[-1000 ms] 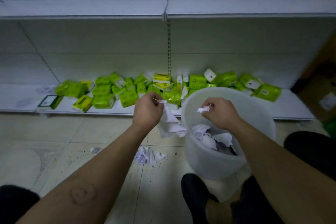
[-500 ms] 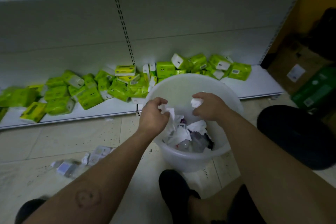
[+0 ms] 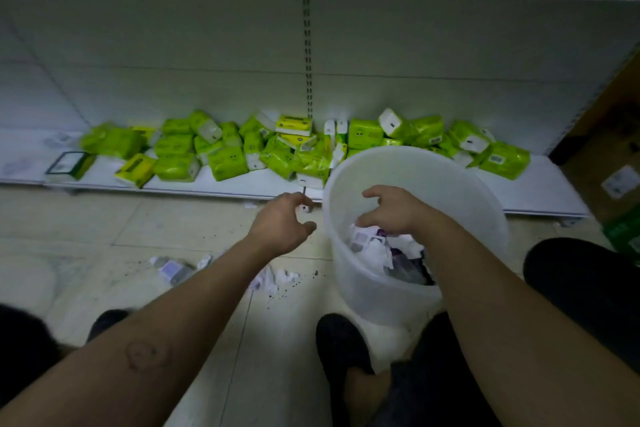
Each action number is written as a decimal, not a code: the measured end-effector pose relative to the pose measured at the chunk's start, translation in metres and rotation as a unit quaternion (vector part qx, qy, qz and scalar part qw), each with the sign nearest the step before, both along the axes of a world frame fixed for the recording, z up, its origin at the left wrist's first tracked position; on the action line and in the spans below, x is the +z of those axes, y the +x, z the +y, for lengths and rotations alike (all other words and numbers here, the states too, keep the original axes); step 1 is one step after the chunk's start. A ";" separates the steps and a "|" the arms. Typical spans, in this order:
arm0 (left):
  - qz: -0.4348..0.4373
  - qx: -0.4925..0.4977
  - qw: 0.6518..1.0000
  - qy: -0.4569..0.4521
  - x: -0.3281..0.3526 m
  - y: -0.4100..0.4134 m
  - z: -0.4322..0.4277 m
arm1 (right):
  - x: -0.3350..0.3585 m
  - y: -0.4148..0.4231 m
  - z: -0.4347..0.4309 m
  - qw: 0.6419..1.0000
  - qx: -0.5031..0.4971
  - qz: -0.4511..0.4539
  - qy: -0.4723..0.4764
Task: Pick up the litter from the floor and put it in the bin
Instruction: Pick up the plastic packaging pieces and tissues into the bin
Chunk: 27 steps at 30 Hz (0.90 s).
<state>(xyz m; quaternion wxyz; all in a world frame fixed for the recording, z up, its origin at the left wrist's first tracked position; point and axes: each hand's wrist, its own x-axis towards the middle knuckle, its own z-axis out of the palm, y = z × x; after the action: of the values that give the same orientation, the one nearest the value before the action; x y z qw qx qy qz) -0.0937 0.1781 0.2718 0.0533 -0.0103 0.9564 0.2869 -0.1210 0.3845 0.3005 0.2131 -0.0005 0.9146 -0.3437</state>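
We find the white plastic bin [image 3: 408, 291] standing on the tiled floor [image 3: 104, 236] just in front of the lowest shelf [image 3: 242, 184], between the person's knees and within reach of both arms, which we judge is why it sits there: litter can be dropped in without rising. The right hand [image 3: 391, 210] hangs over the bin's mouth, just above the crumpled white paper and wrappers [image 3: 374, 250] already inside; its grip is loosely spread, fingers curled and holding nothing that we can see. The left hand [image 3: 280, 222] is outside the rim, just beside the bin's left wall, its grip likewise half spread and empty. Litter remains on the floor: a small wad of white paper scraps [image 3: 280, 277] near the bin's base, and a flattened wrapper with scraps [image 3: 173, 269] further left, with dark specks scattered around both. We judge the task partly done, with those two patches outstanding. Green tissue packs [image 3: 225, 159] lie heaped on the shelf and appear to be stock, not litter. A black shoe [image 3: 339, 347] rests just beside the bin.
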 end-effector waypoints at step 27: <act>-0.217 0.127 0.967 0.029 -0.188 0.040 -0.185 | -0.190 0.006 -0.224 0.934 0.251 -0.181 0.176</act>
<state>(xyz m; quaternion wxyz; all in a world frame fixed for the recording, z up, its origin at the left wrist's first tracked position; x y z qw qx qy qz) -0.0538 -0.0074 0.0841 0.2234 -0.1920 0.9040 0.3100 -0.1155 0.1608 0.1104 0.4513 -0.1308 0.8762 -0.1070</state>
